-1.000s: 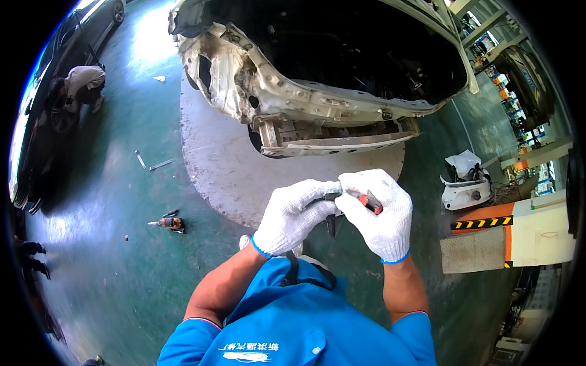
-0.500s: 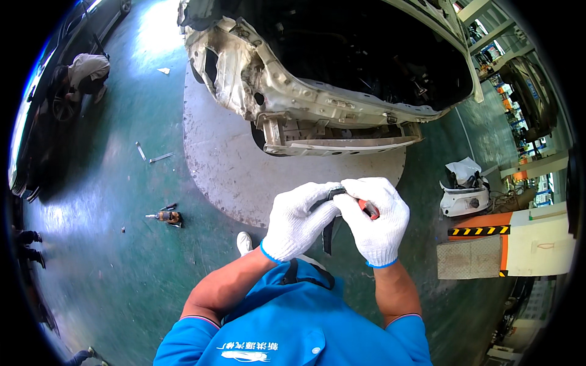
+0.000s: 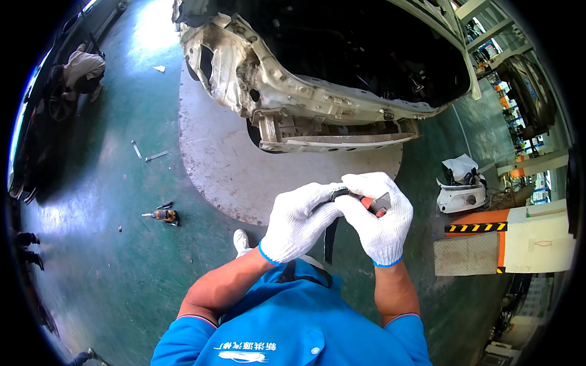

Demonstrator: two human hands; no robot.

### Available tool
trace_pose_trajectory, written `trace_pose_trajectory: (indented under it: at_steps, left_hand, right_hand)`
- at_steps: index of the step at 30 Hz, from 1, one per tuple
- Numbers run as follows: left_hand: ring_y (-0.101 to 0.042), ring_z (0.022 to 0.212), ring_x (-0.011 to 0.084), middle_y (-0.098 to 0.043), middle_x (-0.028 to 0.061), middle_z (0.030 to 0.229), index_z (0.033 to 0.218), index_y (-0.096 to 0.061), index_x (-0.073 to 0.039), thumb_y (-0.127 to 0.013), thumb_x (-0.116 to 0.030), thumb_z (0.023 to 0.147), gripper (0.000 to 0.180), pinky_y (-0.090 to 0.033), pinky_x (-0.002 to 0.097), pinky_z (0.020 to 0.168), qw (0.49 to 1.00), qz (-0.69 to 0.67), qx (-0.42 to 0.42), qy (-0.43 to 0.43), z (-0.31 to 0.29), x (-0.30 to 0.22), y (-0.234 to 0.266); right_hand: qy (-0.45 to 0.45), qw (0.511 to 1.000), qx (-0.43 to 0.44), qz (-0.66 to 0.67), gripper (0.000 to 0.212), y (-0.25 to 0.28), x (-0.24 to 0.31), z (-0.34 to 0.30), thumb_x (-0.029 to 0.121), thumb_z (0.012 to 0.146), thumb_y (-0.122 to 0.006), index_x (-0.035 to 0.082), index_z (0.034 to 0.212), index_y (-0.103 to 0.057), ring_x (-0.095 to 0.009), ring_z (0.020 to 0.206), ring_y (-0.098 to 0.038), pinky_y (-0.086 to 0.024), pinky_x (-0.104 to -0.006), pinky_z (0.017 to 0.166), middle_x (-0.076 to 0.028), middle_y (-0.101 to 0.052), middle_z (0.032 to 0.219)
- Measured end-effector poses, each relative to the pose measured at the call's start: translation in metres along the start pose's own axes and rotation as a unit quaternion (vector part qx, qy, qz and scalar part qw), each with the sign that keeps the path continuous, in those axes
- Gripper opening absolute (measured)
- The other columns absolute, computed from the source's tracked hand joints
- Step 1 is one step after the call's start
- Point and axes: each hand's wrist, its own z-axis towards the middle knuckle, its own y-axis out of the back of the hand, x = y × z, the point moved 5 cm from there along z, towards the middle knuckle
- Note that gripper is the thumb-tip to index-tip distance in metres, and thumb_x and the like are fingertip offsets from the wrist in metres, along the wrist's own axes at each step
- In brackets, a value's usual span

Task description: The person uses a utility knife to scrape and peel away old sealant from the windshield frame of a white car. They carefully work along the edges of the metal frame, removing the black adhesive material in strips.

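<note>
Both my hands wear white knitted gloves with blue cuffs and meet in front of my chest. My left hand [image 3: 298, 222] is closed on a black strip [image 3: 329, 243], thumb and fingertips pinching its upper end. The strip's loose end hangs down between my wrists. My right hand [image 3: 379, 222] is closed round a red tool [image 3: 367, 202] with a flat grey metal blade; glove fabric hides much of it, and I cannot tell its exact kind. The right fingertips touch the left ones at the top of the strip.
Ahead stands a stripped white car body [image 3: 293, 100] over a grey floor plate [image 3: 213, 161]. On the green floor at left lie a power tool [image 3: 165, 215] and two wrenches [image 3: 157, 155]. A person [image 3: 82, 67] crouches by a dark car. At right are a white bumper part [image 3: 461, 198] and an orange-and-white platform [image 3: 537, 241].
The right hand has turned slightly, bringing the grey blade of the red tool into view. Both hands stay together on the strip. The whole view has shifted a little.
</note>
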Motion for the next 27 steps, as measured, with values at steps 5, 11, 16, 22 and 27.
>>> trace_pose_trajectory:
  at_steps: [5,11,16,22,27]
  left_hand:
    - [-0.075,0.084,0.0281,-0.075,0.0144,0.096,0.12,-0.074,-0.005,-0.077,-0.01,0.088,0.032,-0.058,0.0336,0.075,0.997,0.068,-0.03,-0.026,-0.001,-0.007,0.0]
    - [-0.075,0.084,0.0293,-0.075,0.0141,0.095,0.117,-0.075,-0.007,-0.077,-0.008,0.085,0.032,-0.059,0.0342,0.076,0.991,0.12,-0.061,-0.005,-0.004,-0.008,-0.003]
    - [-0.074,0.081,0.0297,-0.074,0.0145,0.093,0.115,-0.075,-0.006,-0.078,-0.009,0.085,0.029,-0.059,0.0339,0.073,0.988,0.123,-0.093,-0.017,-0.005,-0.009,-0.002]
    - [-0.074,0.079,0.0284,-0.074,0.0143,0.091,0.114,-0.075,-0.005,-0.08,-0.01,0.084,0.03,-0.058,0.0336,0.071,0.984,0.137,-0.11,-0.027,-0.006,-0.008,-0.003]
    - [-0.075,0.082,0.0274,-0.075,0.0157,0.095,0.116,-0.075,-0.003,-0.08,-0.01,0.086,0.032,-0.058,0.0334,0.073,0.993,0.089,-0.077,0.007,-0.009,0.001,-0.005]
  right_hand:
    - [0.092,0.994,-0.03,-0.047,0.029,-0.005,0.004,-0.005,0.001,0.08,-0.085,0.002,0.108,-0.076,-0.021,0.084,-0.073,-0.059,-0.0306,0.074,-0.012,-0.075,0.097]
    - [0.126,0.985,-0.073,-0.095,0.029,-0.009,0.005,-0.011,0.004,0.08,-0.087,0.004,0.107,-0.076,-0.02,0.083,-0.073,-0.059,-0.03,0.072,-0.011,-0.075,0.096]
    - [0.131,0.982,-0.09,-0.1,0.03,-0.014,0.003,-0.013,0.004,0.079,-0.088,0.005,0.105,-0.075,-0.021,0.08,-0.073,-0.058,-0.031,0.071,-0.011,-0.073,0.094]
    - [0.144,0.98,-0.086,-0.108,0.029,-0.015,0.003,-0.013,0.005,0.077,-0.089,0.005,0.102,-0.073,-0.023,0.08,-0.072,-0.058,-0.0319,0.07,-0.01,-0.073,0.094]
    - [0.081,0.994,-0.04,-0.056,0.023,-0.011,-0.002,-0.005,0.002,0.079,-0.085,0.004,0.098,-0.073,-0.017,0.079,-0.071,-0.056,-0.0293,0.069,-0.008,-0.073,0.09]
